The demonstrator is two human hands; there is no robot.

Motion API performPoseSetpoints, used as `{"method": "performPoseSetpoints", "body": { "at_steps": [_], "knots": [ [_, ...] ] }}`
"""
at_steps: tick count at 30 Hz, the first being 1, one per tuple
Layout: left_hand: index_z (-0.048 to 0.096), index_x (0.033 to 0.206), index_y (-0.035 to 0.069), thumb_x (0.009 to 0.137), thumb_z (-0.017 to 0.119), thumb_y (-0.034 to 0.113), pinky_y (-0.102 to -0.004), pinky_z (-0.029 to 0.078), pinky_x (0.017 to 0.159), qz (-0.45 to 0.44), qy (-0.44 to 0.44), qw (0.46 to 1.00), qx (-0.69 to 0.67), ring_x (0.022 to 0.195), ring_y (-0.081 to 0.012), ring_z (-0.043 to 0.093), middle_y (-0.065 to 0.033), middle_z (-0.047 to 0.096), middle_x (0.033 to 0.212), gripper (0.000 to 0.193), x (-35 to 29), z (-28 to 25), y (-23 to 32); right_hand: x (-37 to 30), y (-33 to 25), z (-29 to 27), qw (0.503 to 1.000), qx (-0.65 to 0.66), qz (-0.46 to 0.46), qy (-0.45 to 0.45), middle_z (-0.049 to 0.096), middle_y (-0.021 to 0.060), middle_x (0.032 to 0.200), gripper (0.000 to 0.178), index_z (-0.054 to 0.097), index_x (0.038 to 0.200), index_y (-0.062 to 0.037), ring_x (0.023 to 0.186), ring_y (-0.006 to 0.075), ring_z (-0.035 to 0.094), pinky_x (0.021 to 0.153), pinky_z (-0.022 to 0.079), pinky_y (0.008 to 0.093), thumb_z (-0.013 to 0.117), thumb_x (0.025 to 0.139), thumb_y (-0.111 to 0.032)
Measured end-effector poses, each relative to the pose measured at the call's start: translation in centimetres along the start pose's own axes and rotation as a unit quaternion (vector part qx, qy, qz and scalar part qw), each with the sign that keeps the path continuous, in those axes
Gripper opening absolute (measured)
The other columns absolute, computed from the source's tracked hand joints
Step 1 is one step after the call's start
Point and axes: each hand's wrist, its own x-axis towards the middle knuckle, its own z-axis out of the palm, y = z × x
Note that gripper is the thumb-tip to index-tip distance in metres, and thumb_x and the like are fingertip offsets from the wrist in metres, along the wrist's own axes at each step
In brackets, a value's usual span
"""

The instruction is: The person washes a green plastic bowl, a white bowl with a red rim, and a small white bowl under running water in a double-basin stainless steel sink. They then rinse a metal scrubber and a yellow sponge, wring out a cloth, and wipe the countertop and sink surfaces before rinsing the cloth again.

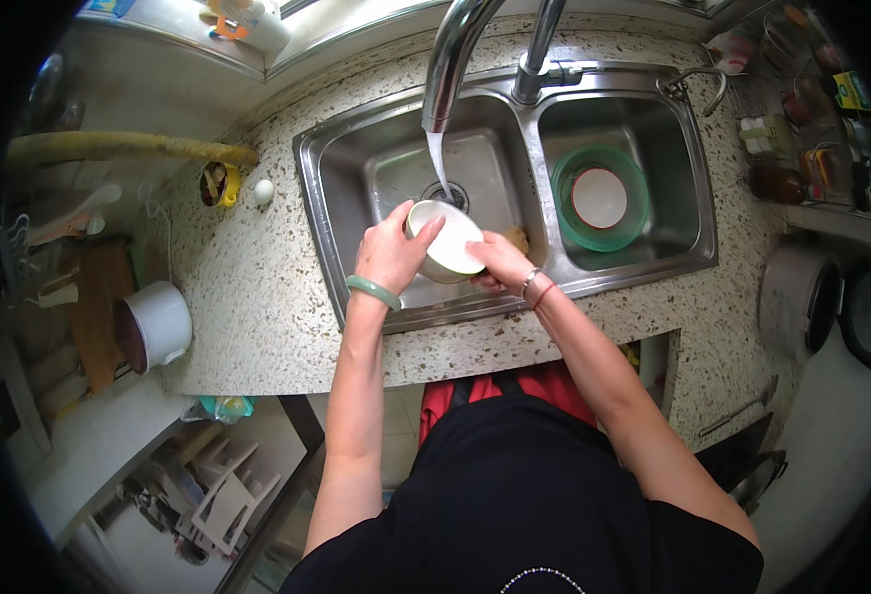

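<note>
While water runs from the tap (442, 94), two hands hold the bowl (453, 246) over the near part of the left sink (356, 183). Bowl's mouth faces up but canted; outer wall shows on the side nearest the person. Round piece, so no true long axis; seen from above, the rim reads as an oval running upper left to lower right.

Left hand (393, 249): pinching the rim's left side, thumb over the edge, fingers mostly hidden behind. Right hand (503, 261): pinching the right side, thumb on the rim, fingers curled below. Both forearms reach forward and converge at the bowl. Green bangle (374, 293) on left wrist; metal bracelet (531, 282) and red band (544, 295) on right.

Stream (437, 163) drops by the far rim, near the drain (462, 194); can't tell if it touches the bowl.

Labels: bowl shows none. Printed packs (851, 91) on the right-hand rack, too small to read.
</note>
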Motion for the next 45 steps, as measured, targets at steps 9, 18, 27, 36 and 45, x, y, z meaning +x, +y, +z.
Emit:
{"method": "performPoseSetpoints", "body": {
  "at_steps": [9, 18, 27, 36, 45],
  "knots": [
    [0.052, 0.129, 0.014, 0.081, 0.050, 0.002, -0.0339, 0.049, 0.069, 0.188, 0.050, 0.936, -0.293, 0.070, -0.0228, 0.062, -0.0182, 0.064, 0.107, 0.049, 2.4, 9.4, 8.4, -7.2, -5.1, -9.8, 0.814, -0.299, -0.278, 0.413, 0.058, 0.0265, 0.071, 0.022, 0.051, 0.099, -0.0013, 0.066, 0.0430, 0.059, 0.054, 0.045, 0.0477, 0.049, 0.092, -0.022],
    [0.056, 0.125, 0.012, 0.083, 0.049, 0.011, -0.0354, 0.043, 0.095, 0.014, -0.048, 0.925, -0.377, 0.110, -0.0302, 0.057, -0.0174, 0.060, 0.117, 0.042, 11.5, 26.8, 12.3, -4.8, -0.6, -24.1, 0.853, -0.219, -0.151, 0.449, 0.063, 0.0257, 0.080, 0.029, 0.056, 0.095, 0.0078, 0.049, 0.0333, 0.063, 0.049, 0.055, 0.0383, 0.043, 0.089, -0.017],
    [0.054, 0.126, 0.012, 0.083, 0.050, 0.015, -0.0372, 0.043, 0.095, -0.077, -0.043, 0.956, -0.279, 0.110, -0.0327, 0.056, -0.0180, 0.061, 0.116, 0.043, 13.5, 31.1, 12.3, -0.6, 0.5, -26.2, 0.851, -0.239, -0.028, 0.466, 0.064, 0.0219, 0.083, 0.029, 0.055, 0.111, 0.0018, 0.053, 0.0331, 0.064, 0.047, 0.055, 0.0393, 0.042, 0.090, -0.013],
    [0.050, 0.131, 0.013, 0.084, 0.051, 0.019, -0.0415, 0.035, 0.104, -0.130, -0.102, 0.968, -0.190, 0.121, -0.0387, 0.046, -0.0213, 0.051, 0.128, 0.047, 14.1, 31.6, 12.3, 0.6, 1.6, -27.1, 0.864, -0.229, 0.001, 0.448, 0.064, 0.0207, 0.077, 0.028, 0.055, 0.113, -0.0039, 0.050, 0.0328, 0.063, 0.046, 0.053, 0.0394, 0.042, 0.090, -0.013],
    [0.048, 0.130, 0.001, 0.091, 0.049, 0.020, -0.0337, 0.039, 0.099, -0.036, -0.140, 0.896, -0.420, 0.120, -0.0221, 0.049, -0.0124, 0.053, 0.130, 0.043, 12.3, 27.1, 12.0, 0.4, 3.1, -29.2, 0.521, -0.609, -0.119, 0.586, 0.064, 0.0179, 0.083, 0.027, 0.057, 0.112, -0.0008, 0.064, 0.0271, 0.065, 0.052, 0.054, 0.0297, 0.051, 0.091, -0.017]
  ]
}}
